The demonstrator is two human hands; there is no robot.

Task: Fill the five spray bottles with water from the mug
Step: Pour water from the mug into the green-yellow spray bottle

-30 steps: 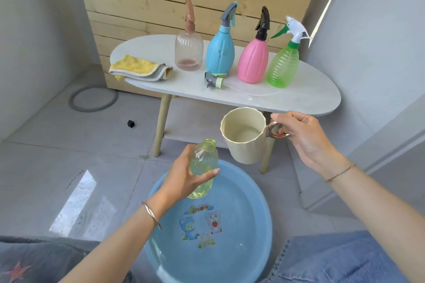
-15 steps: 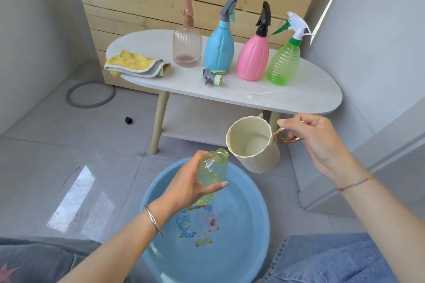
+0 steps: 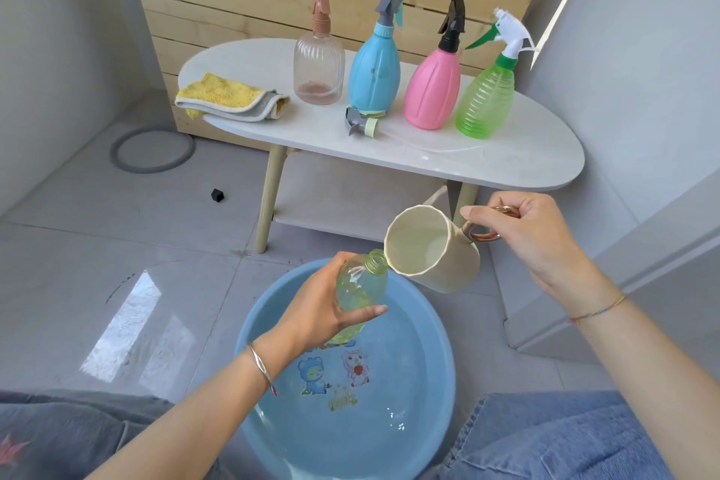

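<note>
Head view: the left hand [image 3: 319,308] wraps fingers and thumb round the body of the open bottle [image 3: 360,286]. The bottle's neck sticks out above the grip and leans toward the mug [image 3: 428,249], over the basin [image 3: 440,362]. The right hand [image 3: 522,234] pinches the mug's handle [image 3: 485,236], and the tipped mug's lip is at the bottle's mouth. On the table [image 3: 506,160] stand four capped bottles [image 3: 375,70], with a loose sprayer [image 3: 361,124] lying in front of them.
</note>
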